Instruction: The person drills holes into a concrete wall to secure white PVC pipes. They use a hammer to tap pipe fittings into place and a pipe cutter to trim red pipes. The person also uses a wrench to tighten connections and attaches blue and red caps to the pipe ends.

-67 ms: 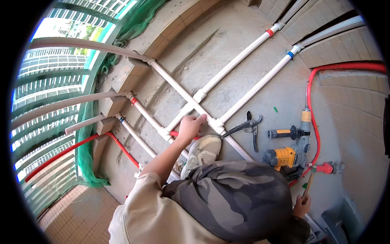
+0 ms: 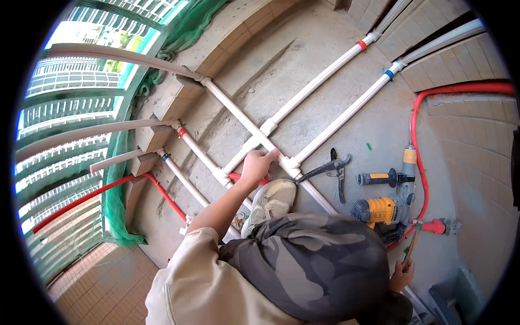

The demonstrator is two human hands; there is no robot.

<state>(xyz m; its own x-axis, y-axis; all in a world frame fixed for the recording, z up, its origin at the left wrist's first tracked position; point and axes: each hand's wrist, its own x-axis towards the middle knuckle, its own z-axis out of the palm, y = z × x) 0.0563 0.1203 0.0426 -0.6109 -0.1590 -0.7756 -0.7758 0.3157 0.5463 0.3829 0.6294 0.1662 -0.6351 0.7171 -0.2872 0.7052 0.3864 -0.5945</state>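
My left hand [image 2: 255,168] is stretched out over the floor pipes, its fingers curled under and the thumb against or just over a long white pipe [image 2: 238,115]. A red piece [image 2: 234,176] shows beside the hand; I cannot tell if it is held. Just below are a beige shoe [image 2: 271,203] and a large rounded shape in camouflage cloth [image 2: 319,265]. On the right, partly behind that cloth, my right hand [image 2: 402,274] is closed around a thin tan stick [image 2: 414,245] pointing upward. A black pipe cutter [image 2: 331,166] lies right of the left hand, handles apart.
A yellow and grey rotary hammer [image 2: 385,209] lies on the right, its bit pointing away. Red pipe [image 2: 419,135] runs along the right wall. Crossing white pipes join at fittings [image 2: 291,163] on the concrete floor. Green netting [image 2: 112,211] and railings stand on the left.
The view has shifted very slightly. Both hands stay in practically the same places.
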